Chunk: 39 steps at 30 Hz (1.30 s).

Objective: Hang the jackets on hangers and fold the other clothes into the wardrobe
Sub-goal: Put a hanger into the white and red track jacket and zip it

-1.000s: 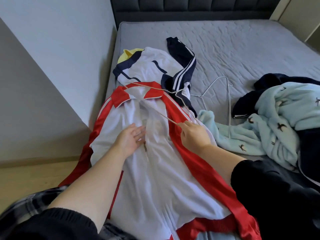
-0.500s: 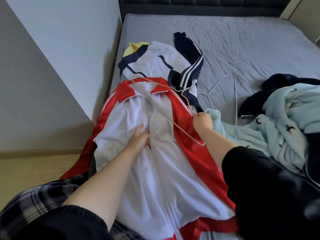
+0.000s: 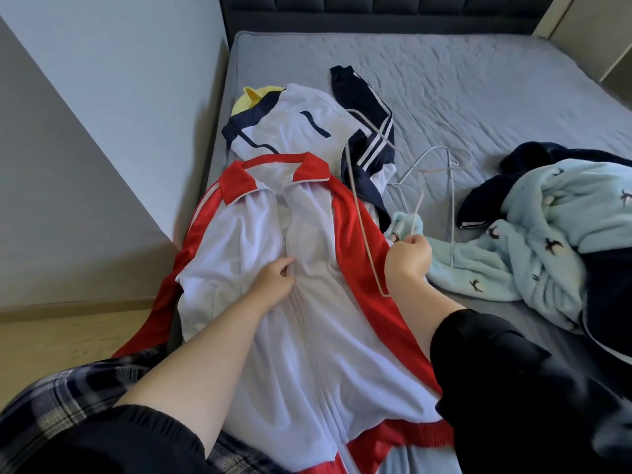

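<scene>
Grip of the right hand (image 3: 408, 256): closed in a pinch on the beige wire hanger (image 3: 364, 230), at the edge of the jacket on the person's right, just beside the light-blue fleece (image 3: 533, 234). Grip of the left hand (image 3: 275, 280): thumb and fingers nipping the white front of the red-and-white jacket (image 3: 325, 354) at the zip line, mid-chest.

Change over the last second: the hanger lay across the red collar, with the right hand at the chest. It has since swung off the collar and now runs along the red side panel, its far end over the navy-and-white jacket (image 3: 294, 124). The right hand went outward with it. The left hand went from flat on the cloth to a pinch.

The red-and-white jacket lies face up on the bed (image 3: 478, 90), collar away from the person, front closed as far as can be seen. A second, pale wire hanger (image 3: 453, 206) lies beyond the right hand.

Reading: the hanger is not inside the jacket, so nothing is hung yet. The pinch at the zip suggests the front gets opened first. The fleece is unfolded.
</scene>
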Tool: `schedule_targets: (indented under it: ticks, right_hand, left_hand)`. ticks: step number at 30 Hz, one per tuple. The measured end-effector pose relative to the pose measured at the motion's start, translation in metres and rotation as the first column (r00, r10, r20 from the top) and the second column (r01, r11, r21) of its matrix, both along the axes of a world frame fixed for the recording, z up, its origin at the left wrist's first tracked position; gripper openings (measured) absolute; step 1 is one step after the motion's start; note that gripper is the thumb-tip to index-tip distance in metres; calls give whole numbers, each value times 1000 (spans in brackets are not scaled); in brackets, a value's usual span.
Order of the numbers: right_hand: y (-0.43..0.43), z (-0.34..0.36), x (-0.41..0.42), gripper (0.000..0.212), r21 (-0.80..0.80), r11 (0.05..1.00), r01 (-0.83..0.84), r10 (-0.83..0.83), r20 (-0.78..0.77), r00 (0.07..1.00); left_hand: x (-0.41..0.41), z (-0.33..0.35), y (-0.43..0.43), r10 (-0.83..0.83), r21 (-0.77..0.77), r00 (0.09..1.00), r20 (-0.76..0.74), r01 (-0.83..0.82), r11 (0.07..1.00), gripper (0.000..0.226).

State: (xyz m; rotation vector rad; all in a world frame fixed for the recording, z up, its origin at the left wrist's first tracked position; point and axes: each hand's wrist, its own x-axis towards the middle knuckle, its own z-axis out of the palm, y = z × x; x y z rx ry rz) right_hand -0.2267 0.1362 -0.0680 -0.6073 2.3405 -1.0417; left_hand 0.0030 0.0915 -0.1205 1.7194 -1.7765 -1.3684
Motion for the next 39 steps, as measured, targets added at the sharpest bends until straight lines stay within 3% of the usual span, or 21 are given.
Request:
schedule_targets:
  ticks: [4,6,10,13,15,18,22,27,29,33,36,39]
  right_hand:
    - [-9,6,15,15,-83,977,-196,181,-158,971]
    - [-18,7,28,15,-136,948,-288,253,-230,940]
    - [-32,4,52,14,-224,896,-384,319,-278,906]
    - [-35,-6,56,15,-221,865,-451,390,-270,880]
    - [-35,-11,52,17,-168,862,-479,411,-322,853]
    - [-38,-9,44,26,-92,873,-479,397,-435,808]
    - [-57,4,34,43,68,856,-513,410,-694,591]
    - [-76,7,33,32,314,859,-404,497,-700,513]
    - [-81,0,39,30,369,832,-414,547,-665,508]
    - [-90,-12,60,16,251,829,-500,525,-661,537]
    - [-102,-9,68,15,127,855,-503,448,-669,593]
    - [-120,-2,61,14,87,880,-468,376,-728,573]
  left_hand:
    - [12,12,1,135,83,980,-144,-124,989,38]
    - [22,21,2,274,196,921,-278,-224,955,34]
    - [42,39,-3,431,397,699,-570,-225,890,47]
    - [57,49,-15,561,507,388,-731,-240,828,52]
    - [68,54,-20,603,546,281,-747,-259,797,47]
    - [80,58,-22,649,565,233,-724,-340,752,24]
    - [89,61,-29,739,620,88,-668,-483,618,21]
    - [92,44,-28,866,673,111,-488,-584,454,35]
    - [88,35,-23,887,703,167,-431,-554,446,37]
    - [72,28,-20,814,676,417,-403,-464,573,39]
    - [65,28,-29,773,645,492,-400,-448,619,39]
    - [63,32,-37,669,567,657,-348,-420,708,41]
